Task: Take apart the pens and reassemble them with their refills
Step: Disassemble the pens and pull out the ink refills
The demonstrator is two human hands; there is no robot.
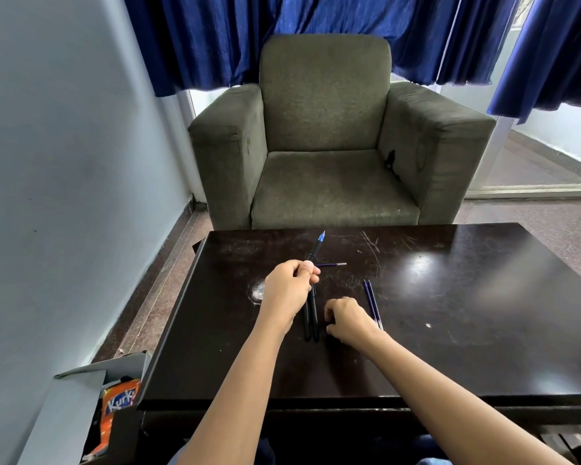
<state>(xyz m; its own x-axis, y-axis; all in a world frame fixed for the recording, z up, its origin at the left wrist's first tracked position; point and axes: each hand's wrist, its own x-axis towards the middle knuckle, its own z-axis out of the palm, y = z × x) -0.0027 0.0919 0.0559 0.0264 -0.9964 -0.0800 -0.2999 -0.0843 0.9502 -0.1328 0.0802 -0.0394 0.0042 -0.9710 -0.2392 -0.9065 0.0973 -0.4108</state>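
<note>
Pens (311, 317) and loose refills (372, 303) could roll off the glossy counter (450, 313) if nudged, since left hand (287, 286) pinches one pen while right hand (348, 318) curls, its grip unclear.

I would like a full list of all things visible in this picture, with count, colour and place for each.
table: one, dark brown, in front of the person
pen: one, black with blue tip, raised in the left hand
pen barrels: two, black, side by side on the table below the left hand
refills: two, blue, on the table right of the right hand
loose refill: one, blue with a pale end, on the table behind the hands
armchair: one, grey-green, behind the table
curtains: blue, at the top
box: one, grey, open, on the floor at left
snack packet: one, orange, in the box
left hand: closed on the pen
right hand: curled on the table
</note>
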